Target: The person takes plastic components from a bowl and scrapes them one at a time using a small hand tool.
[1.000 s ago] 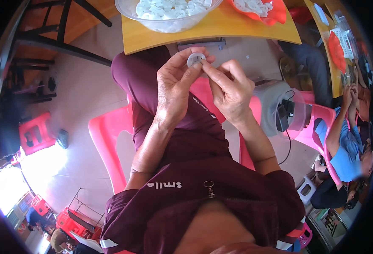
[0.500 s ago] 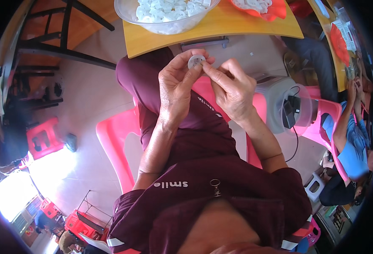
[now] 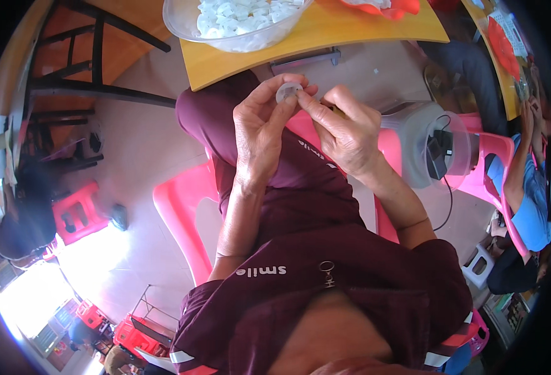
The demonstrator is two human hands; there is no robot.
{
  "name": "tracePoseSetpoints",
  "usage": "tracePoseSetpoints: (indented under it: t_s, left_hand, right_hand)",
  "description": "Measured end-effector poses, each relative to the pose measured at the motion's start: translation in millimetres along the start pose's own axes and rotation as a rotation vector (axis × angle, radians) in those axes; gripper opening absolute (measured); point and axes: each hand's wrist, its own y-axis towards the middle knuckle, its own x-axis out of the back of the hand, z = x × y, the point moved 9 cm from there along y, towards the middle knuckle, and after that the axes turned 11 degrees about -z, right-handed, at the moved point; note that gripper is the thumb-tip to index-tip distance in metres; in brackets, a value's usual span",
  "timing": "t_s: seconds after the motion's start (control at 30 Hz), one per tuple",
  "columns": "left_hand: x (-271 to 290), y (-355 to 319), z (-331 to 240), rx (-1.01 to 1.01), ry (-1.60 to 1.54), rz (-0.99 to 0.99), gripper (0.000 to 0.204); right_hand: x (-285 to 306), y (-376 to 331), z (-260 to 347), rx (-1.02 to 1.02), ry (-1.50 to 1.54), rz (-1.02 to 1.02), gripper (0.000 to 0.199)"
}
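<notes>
A small round piece of translucent white plastic (image 3: 287, 92) is pinched between the thumb and fingers of my left hand (image 3: 257, 134), just off the table's near edge. My right hand (image 3: 350, 134) is closed beside it. Its index fingertip and thumb meet the right edge of the piece. A bit of something yellowish shows within the curled right fingers, too hidden to name. Beyond my hands, a clear plastic basin (image 3: 274, 34) heaped with white translucent plastic parts (image 3: 241, 15) stands on the yellow table (image 3: 350, 31).
A red tray (image 3: 403, 9) with white pieces sits farther right on the table. Right of my knees are a translucent plastic bin (image 3: 407, 162) and a black adapter (image 3: 436, 159) with a cord. Pink chairs (image 3: 185, 200) surround me. A person in blue (image 3: 528, 206) sits at far right.
The view has shifted slightly, so the basin and red tray sit higher in the picture. Both hands keep almost the same hold on the round plastic piece.
</notes>
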Motion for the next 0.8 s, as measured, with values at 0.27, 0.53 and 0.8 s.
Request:
tracePoseSetpoints:
  t_s: [0.27,0.53,0.8]
  left_hand:
    - [0.9,-4.4,-1.9,-0.015,0.001,-0.026,0.019]
    - [-2.0,-5.5,-4.7,-0.034,0.035,-0.005,0.019]
    - [-1.1,-3.0,0.6,-0.047,0.085,-0.004,0.018]
  right_hand:
    - [-0.8,-7.8,3.5,0.049,-0.091,0.039,0.037]
    - [-2.0,-10.7,8.1,0.068,-0.167,0.048,0.029]
    - [-5.6,-14.2,8.1,0.073,-0.182,0.04,0.024]
